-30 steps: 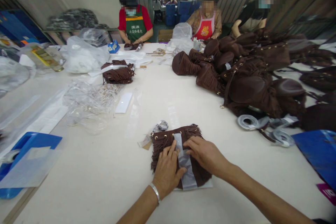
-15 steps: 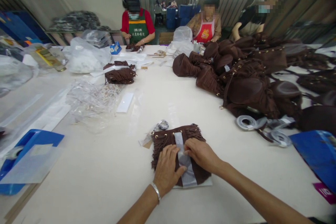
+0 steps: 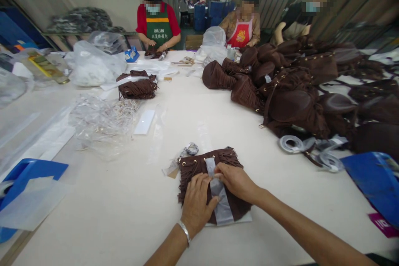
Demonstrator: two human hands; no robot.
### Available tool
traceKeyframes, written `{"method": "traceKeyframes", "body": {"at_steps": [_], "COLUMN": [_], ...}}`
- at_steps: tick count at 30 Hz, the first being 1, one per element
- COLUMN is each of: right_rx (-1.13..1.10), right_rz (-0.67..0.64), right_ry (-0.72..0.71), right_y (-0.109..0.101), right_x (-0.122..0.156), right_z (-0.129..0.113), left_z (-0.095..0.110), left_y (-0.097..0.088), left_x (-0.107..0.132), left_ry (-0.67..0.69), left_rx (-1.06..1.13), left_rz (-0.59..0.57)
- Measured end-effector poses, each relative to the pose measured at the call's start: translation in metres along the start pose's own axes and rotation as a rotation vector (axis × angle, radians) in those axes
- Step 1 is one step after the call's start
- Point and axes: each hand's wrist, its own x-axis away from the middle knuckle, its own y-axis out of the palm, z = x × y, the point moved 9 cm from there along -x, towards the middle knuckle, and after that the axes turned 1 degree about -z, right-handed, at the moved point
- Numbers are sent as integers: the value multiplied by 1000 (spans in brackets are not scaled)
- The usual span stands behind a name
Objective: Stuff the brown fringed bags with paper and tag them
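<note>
A brown fringed bag (image 3: 195, 168) lies flat on the white table (image 3: 124, 199) in front of me, with a grey translucent strip (image 3: 220, 199) running down its middle. My left hand (image 3: 196, 203) rests flat on the bag left of the strip, fingers stretched out, a bangle on the wrist. My right hand (image 3: 235, 181) pinches the strip near its upper end. A small tag and a grey bundle (image 3: 190, 149) lie at the bag's top left corner.
A pile of brown bags (image 3: 289, 87) fills the right side, with grey tape rolls (image 3: 291, 144) below it. Another wrapped bag (image 3: 137, 85) and clear plastic bags (image 3: 102, 122) lie to the left. Blue trays (image 3: 28, 170) (image 3: 374, 178) sit at both edges. Three people work at the far end.
My right hand has slid a little up the strip toward the bag's top and closed into a pinch. My left hand stays pressed on the bag.
</note>
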Motion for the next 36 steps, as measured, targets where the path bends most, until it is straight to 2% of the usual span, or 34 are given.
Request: {"method": "traceKeyframes", "body": {"at_steps": [3,6,12,15,20,23,26,32,36], "right_rx": [-53,-13,31,8,-3,70,147,404,432], "right_rz": [-49,-88,-24,34,97,40,-51,-44,-7], "right_ry": [4,-18,-109,-195,-366,-453,-548,-668,-686], "right_y": [-1,3,0,-9,-16,-5,6,2,-9], "right_x": [4,3,4,28,97,136,160,169,159], "right_z": [2,1,-12,-25,-61,-88,-114,-146,-154], "left_z": [-1,-3,-1,-2,-1,4,7,12,12], "left_y": [1,1,-1,-1,2,4,5,6,5], "left_x": [-1,-1,2,4,6,6,6,7,8], "left_ry": [-8,-14,32,44,62,80,87,83,69], "left_rx": [10,20,2,-25,-77,-112,-142,-189,-190], "left_rz": [-1,0,-22,-40,-64,-68,-64,-53,-29]}}
